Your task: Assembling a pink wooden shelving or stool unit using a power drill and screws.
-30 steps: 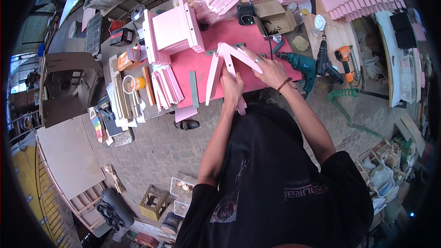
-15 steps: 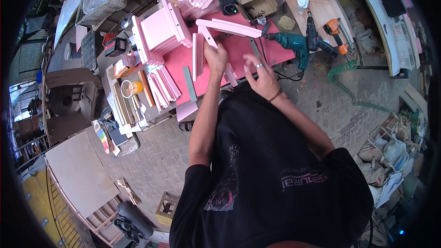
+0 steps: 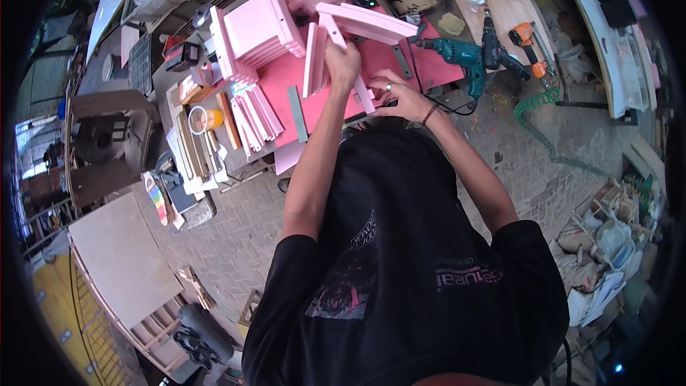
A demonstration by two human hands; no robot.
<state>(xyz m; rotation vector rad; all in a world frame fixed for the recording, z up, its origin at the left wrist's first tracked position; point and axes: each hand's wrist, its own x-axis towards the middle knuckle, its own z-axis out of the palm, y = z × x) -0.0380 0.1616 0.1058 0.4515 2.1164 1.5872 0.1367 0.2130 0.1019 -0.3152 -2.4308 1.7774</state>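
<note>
My left hand [image 3: 343,64] is closed around a pink bar [image 3: 331,31], which stands tilted over the table. From the bar's top, a long pink rail [image 3: 375,23] runs off to the right. A pink panel [image 3: 312,64] stands just left of my hand. Below my fist, a narrow pink strip [image 3: 364,95] points toward me; whether it is one piece with the bar is hidden. My right hand [image 3: 406,101], wearing a ring, has its fingers apart and curved, with the tips at this strip's lower end.
Stacked pink frames [image 3: 254,32] and loose pink strips [image 3: 254,118] lie to the left, beside a green strip [image 3: 296,113]. At right are a green corded drill [image 3: 457,56], a dark cordless driver [image 3: 493,46] and an orange air tool [image 3: 525,36] with a coiled green hose [image 3: 536,125].
My right hand has moved in left and down to the narrow pink strip. My left hand has shifted slightly up and right with the bar, and the rail has turned with it.
</note>
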